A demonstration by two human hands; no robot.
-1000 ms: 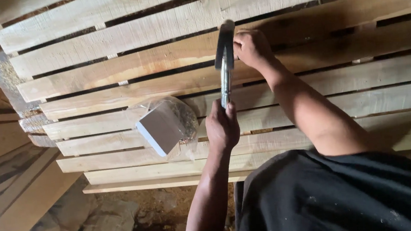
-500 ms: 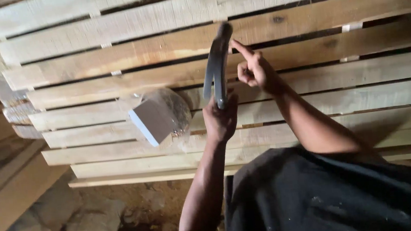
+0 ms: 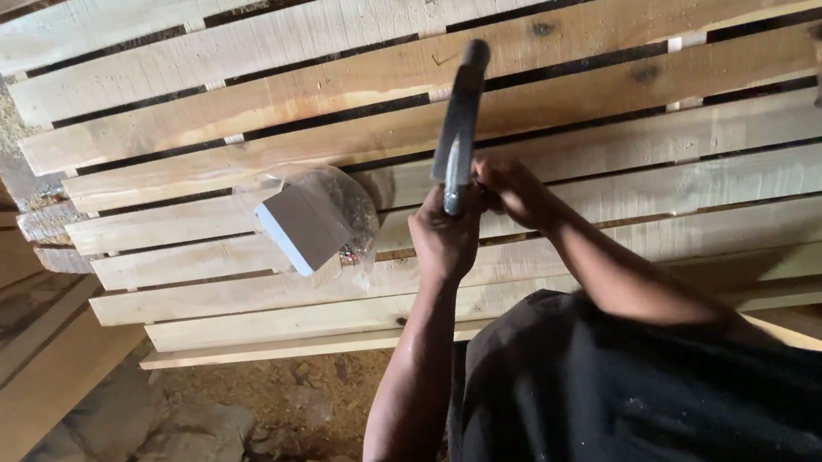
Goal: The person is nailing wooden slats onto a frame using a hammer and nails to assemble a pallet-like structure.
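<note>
Two hands at work, yours. Left hand (image 3: 444, 240): closed around a hammer (image 3: 460, 131) handle, head raised over the slats. Right hand (image 3: 518, 191): fingers pinched together just beside the handle, against a slat of the wooden pallet (image 3: 219, 119). Clear bag with a white box (image 3: 315, 220): resting on the slats, left of your hands.

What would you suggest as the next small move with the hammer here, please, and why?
Probably a light tap down. The left hand grips the hammer with its head raised over the slats, while the right hand pinches something small, likely a nail, on a slat just beside it, so those fingers need care.
</note>
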